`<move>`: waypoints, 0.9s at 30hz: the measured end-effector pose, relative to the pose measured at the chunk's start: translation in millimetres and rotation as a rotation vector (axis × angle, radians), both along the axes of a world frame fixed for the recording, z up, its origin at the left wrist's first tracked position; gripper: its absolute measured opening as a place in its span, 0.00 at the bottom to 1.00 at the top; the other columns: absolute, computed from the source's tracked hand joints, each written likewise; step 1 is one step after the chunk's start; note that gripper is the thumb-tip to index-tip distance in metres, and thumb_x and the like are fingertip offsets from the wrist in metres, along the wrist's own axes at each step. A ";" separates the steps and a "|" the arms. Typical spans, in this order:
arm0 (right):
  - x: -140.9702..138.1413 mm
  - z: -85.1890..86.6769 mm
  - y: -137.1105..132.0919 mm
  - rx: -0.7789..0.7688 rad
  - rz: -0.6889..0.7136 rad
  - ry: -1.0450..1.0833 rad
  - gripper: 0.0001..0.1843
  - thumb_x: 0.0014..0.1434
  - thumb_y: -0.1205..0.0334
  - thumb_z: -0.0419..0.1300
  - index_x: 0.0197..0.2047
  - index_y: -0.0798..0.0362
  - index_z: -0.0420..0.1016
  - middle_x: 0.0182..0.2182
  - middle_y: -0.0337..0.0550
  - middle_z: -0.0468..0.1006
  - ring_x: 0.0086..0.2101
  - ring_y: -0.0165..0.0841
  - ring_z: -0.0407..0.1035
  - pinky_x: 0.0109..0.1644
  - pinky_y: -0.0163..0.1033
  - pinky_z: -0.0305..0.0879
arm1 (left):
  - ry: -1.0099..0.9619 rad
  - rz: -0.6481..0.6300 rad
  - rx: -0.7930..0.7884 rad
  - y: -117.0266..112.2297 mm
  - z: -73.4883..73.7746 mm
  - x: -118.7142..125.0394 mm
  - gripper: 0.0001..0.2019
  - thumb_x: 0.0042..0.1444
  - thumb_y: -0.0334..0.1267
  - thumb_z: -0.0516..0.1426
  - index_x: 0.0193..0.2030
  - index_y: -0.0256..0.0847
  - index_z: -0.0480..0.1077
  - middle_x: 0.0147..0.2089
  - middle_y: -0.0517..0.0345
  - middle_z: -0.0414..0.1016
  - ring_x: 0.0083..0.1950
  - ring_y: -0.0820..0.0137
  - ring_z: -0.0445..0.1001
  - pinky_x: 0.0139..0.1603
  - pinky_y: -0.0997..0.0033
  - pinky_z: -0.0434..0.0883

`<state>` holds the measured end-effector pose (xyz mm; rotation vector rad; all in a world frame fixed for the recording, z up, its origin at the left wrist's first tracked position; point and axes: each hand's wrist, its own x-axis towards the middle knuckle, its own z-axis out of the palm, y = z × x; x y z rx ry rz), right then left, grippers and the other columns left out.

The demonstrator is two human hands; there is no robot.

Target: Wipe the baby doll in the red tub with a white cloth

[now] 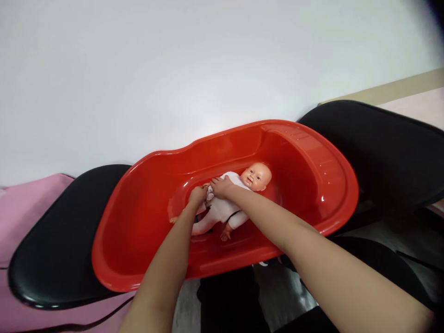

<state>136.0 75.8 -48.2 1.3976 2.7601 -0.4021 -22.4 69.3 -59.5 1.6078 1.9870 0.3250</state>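
A baby doll in a white outfit lies on its back in a red plastic baby bathtub, with its head toward the right. Its bare lower hand rests on the tub floor. My left hand is closed near the doll's far arm, pinching a small light-coloured cloth. Right beside it, my right hand has its fingers bent over the doll's far sleeve at the chest. My fingers partly hide that arm and the cloth. My left forearm covers part of the doll's legs.
The tub rests between a black chair seat on the left and another black seat on the right. A plain white wall rises behind it. Pink material lies at the left, and dark clothed legs show below.
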 end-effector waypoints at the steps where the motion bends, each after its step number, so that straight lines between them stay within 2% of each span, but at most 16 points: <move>1: -0.1 -0.7 -0.2 -0.002 0.012 -0.008 0.24 0.72 0.53 0.58 0.67 0.51 0.75 0.67 0.60 0.74 0.67 0.49 0.68 0.71 0.67 0.62 | 0.004 -0.001 -0.008 0.3 -0.4 -0.6 0.17 0.72 0.43 0.56 0.48 0.34 0.83 0.47 0.37 0.87 0.46 0.57 0.85 0.42 0.67 0.73; 7: -0.8 -2.4 -3.7 -0.019 0.016 -0.025 0.25 0.72 0.52 0.56 0.67 0.47 0.75 0.71 0.56 0.72 0.70 0.49 0.65 0.74 0.68 0.58 | 0.040 -0.033 -0.040 0.3 0.7 -1.1 0.16 0.70 0.42 0.57 0.44 0.36 0.84 0.46 0.38 0.87 0.46 0.55 0.85 0.42 0.66 0.73; 9: -1.0 -0.2 -5.7 -0.020 0.021 -0.032 0.25 0.72 0.53 0.55 0.68 0.48 0.75 0.71 0.56 0.72 0.70 0.50 0.65 0.74 0.69 0.58 | 0.071 -0.036 -0.041 -2.3 3.5 0.2 0.17 0.70 0.44 0.56 0.45 0.36 0.84 0.46 0.37 0.87 0.46 0.54 0.85 0.42 0.65 0.73; 12: -0.4 7.0 -9.6 -0.006 0.032 -0.051 0.24 0.73 0.55 0.54 0.68 0.49 0.75 0.71 0.57 0.72 0.70 0.50 0.66 0.73 0.69 0.59 | 0.153 -0.018 -0.012 -7.8 11.2 3.1 0.19 0.70 0.47 0.55 0.49 0.36 0.84 0.51 0.32 0.86 0.51 0.48 0.85 0.46 0.60 0.74; 16: 8.1 26.7 -15.0 -0.028 -0.001 -0.022 0.23 0.74 0.54 0.55 0.67 0.50 0.76 0.70 0.58 0.73 0.69 0.50 0.67 0.73 0.65 0.60 | 0.249 0.038 0.061 -14.7 29.1 5.4 0.19 0.70 0.47 0.54 0.51 0.39 0.83 0.55 0.30 0.84 0.57 0.43 0.83 0.50 0.55 0.74; 20: 41.4 63.4 -29.7 -0.059 -0.059 0.018 0.26 0.74 0.49 0.58 0.68 0.54 0.76 0.69 0.59 0.73 0.68 0.53 0.69 0.73 0.62 0.61 | 0.257 0.095 0.176 -23.2 52.6 5.8 0.20 0.71 0.45 0.50 0.54 0.41 0.81 0.55 0.33 0.84 0.56 0.45 0.83 0.49 0.54 0.73; 23: 92.4 100.6 -68.7 -0.052 -0.010 0.127 0.29 0.75 0.50 0.57 0.71 0.58 0.72 0.71 0.61 0.71 0.67 0.51 0.69 0.72 0.56 0.65 | 0.181 0.156 0.283 -31.5 69.1 8.3 0.20 0.71 0.47 0.51 0.54 0.43 0.81 0.53 0.35 0.84 0.54 0.46 0.83 0.47 0.55 0.73; 25: 138.0 122.3 -116.4 -0.066 0.015 0.288 0.29 0.76 0.51 0.56 0.73 0.58 0.69 0.70 0.58 0.73 0.66 0.45 0.71 0.72 0.49 0.67 | 0.104 0.204 0.361 -36.7 79.9 12.6 0.20 0.71 0.48 0.51 0.53 0.43 0.81 0.53 0.37 0.85 0.52 0.47 0.82 0.48 0.55 0.73; 27: 189.0 133.1 -180.2 0.007 -0.020 0.472 0.27 0.78 0.51 0.53 0.74 0.50 0.69 0.71 0.52 0.73 0.68 0.38 0.70 0.74 0.45 0.65 | 0.008 0.226 0.464 -42.7 93.9 20.1 0.18 0.70 0.47 0.52 0.50 0.42 0.82 0.52 0.40 0.85 0.51 0.51 0.81 0.50 0.57 0.72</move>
